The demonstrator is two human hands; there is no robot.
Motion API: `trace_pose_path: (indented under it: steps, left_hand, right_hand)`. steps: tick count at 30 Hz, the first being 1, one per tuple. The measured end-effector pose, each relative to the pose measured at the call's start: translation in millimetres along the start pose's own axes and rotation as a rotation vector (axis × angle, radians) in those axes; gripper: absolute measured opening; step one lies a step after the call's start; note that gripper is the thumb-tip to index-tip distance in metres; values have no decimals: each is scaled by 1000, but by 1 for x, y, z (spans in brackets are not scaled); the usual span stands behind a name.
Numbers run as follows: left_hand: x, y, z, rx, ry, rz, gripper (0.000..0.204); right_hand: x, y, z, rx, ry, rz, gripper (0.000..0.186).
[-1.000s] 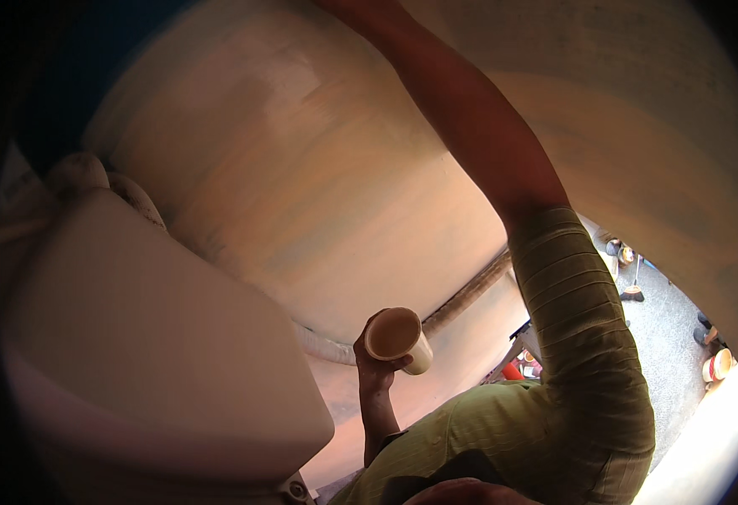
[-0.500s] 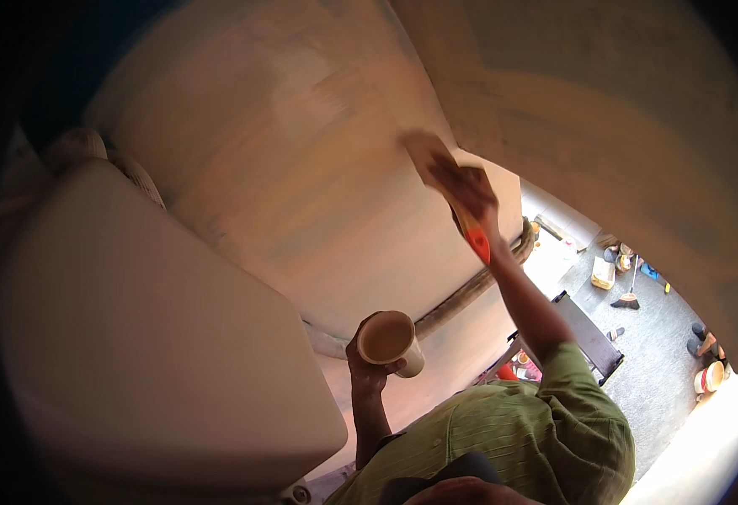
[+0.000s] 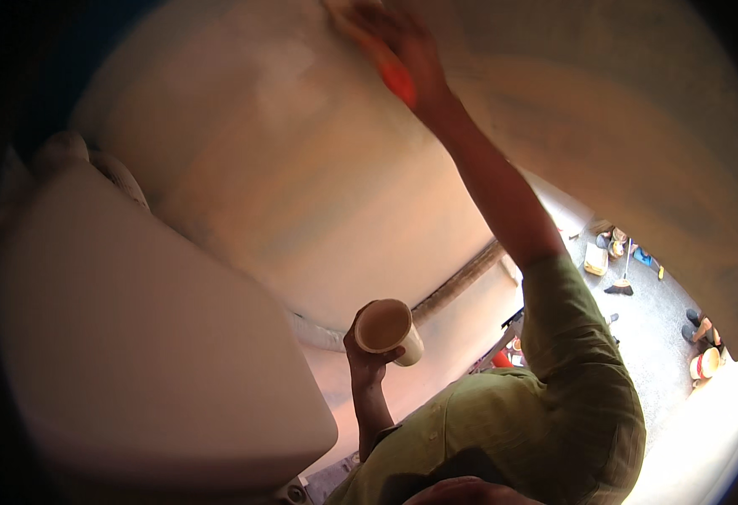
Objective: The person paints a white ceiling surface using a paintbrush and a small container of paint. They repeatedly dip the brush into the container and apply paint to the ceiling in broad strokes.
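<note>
My left hand (image 3: 362, 358) is closed around a cream cup (image 3: 410, 341), its open mouth tipped toward the view; what lies inside is hard to make out. High up at the top edge, my right hand (image 3: 407, 46) grips a flat paintbrush with a red handle end (image 3: 398, 84). Motion smears this hand and the brush, and the bristle end is partly cut off by the frame. The brush is at the patchy peach-beige wall (image 3: 242, 189); contact cannot be made out.
A large pale box-like block (image 3: 158, 337) fills the left side. A pipe (image 3: 461, 282) runs along the wall's lower edge. Far below on the grey floor are a broom (image 3: 621, 286), a yellowish container (image 3: 596, 259), a bucket (image 3: 706, 364) and part of another person (image 3: 701, 326).
My right hand has swept the brush up and to the left along the wall, the arm now stretched out. My left hand and the cup have shifted only slightly upward.
</note>
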State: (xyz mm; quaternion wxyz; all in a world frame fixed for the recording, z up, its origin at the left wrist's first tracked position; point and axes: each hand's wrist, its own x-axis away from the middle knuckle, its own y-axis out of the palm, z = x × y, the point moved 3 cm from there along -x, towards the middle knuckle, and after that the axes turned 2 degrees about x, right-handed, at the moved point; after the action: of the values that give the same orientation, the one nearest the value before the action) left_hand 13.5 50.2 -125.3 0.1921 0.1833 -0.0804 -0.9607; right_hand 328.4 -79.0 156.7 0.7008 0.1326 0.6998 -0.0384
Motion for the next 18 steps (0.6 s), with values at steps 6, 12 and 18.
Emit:
trace_pose_path:
  steps: [6,12,18]
  left_hand:
    - [4,0,8,-19,6,-29,93]
    - [-6,-3,9,-62,2,-33,98]
    - [-2,1,13,-9,4,5,99]
  right_hand:
    - [237,-88,-42,79,389,-290,51]
    - [90,-77,-58,17,41,-116,52]
    - [-122,-12,-50,-182,-268,73,32]
